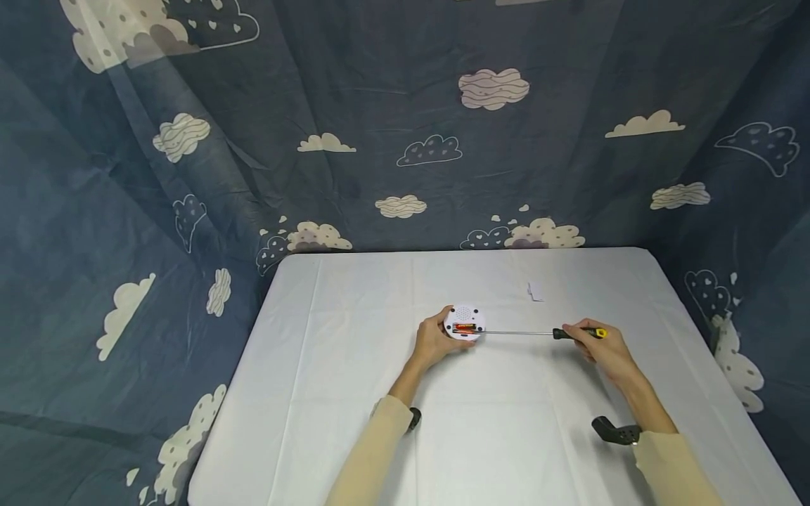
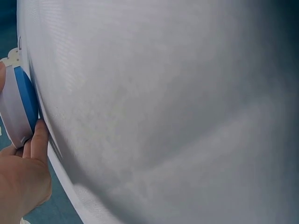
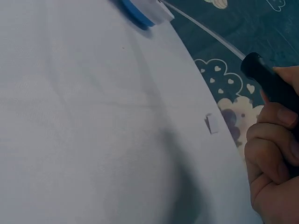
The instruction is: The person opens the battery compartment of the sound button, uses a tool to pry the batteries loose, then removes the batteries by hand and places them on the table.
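My left hand (image 1: 436,339) grips a small round white device (image 1: 465,314) by its left edge and underside. Its back faces up, with a speaker-hole pattern, dark feet and an uncovered battery compartment holding red-orange batteries (image 1: 465,327). The left wrist view shows the device's blue face (image 2: 27,99) turned down toward the table, with left-hand fingers (image 2: 39,142) against it. My right hand (image 1: 604,349) holds a screwdriver (image 1: 562,334) by its black and yellow handle. The long shaft (image 1: 515,332) points left, and its tip is at the battery compartment; whether it touches a battery cannot be told.
A small white piece, perhaps a cover (image 1: 536,292), lies on the white-clothed table (image 1: 354,422) toward the back. A dark blue cloud-patterned curtain (image 1: 392,91) hangs behind and at both sides. Dark wrist-worn devices (image 1: 614,431) sit on both forearms.
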Tool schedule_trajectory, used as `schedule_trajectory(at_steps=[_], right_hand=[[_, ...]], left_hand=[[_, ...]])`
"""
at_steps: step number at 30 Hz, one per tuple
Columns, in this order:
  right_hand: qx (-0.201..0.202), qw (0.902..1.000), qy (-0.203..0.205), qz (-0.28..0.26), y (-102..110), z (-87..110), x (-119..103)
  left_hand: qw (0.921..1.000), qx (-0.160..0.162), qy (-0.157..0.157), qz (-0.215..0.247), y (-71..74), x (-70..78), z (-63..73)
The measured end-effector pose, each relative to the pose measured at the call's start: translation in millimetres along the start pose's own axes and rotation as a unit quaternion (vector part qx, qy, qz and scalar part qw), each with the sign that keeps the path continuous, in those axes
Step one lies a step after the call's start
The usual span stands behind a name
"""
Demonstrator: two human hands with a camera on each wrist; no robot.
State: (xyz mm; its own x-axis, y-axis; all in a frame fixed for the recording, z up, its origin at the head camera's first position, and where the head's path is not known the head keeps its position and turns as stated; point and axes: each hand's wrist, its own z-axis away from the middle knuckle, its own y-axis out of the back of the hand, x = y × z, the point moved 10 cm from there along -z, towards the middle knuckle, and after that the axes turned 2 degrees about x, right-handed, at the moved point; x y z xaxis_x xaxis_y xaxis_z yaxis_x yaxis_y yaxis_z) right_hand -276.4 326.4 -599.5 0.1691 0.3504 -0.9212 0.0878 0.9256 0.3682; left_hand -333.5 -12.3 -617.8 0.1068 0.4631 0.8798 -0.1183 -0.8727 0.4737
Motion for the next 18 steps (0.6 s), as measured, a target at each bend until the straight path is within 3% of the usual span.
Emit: schedule_trajectory(at_steps=[6,12,18], right_hand=[[0.010,0.9983,0.032,0.049,4,4.4,-24],[-0.008,0.9802,0.131,0.148,-3,11.2,-92],[-0.045,0.9656,0.162,0.199,-23,19.0,-145]], left_hand=[[1.0000,0.000,0.000,0.002,-0.9,1.6,1.1],[0.9999,0.009,0.002,-0.010,-1.1,3.7,1.1],[0.9992,0.018,-0.013,-0.034,0.5,6.8,1.9]])
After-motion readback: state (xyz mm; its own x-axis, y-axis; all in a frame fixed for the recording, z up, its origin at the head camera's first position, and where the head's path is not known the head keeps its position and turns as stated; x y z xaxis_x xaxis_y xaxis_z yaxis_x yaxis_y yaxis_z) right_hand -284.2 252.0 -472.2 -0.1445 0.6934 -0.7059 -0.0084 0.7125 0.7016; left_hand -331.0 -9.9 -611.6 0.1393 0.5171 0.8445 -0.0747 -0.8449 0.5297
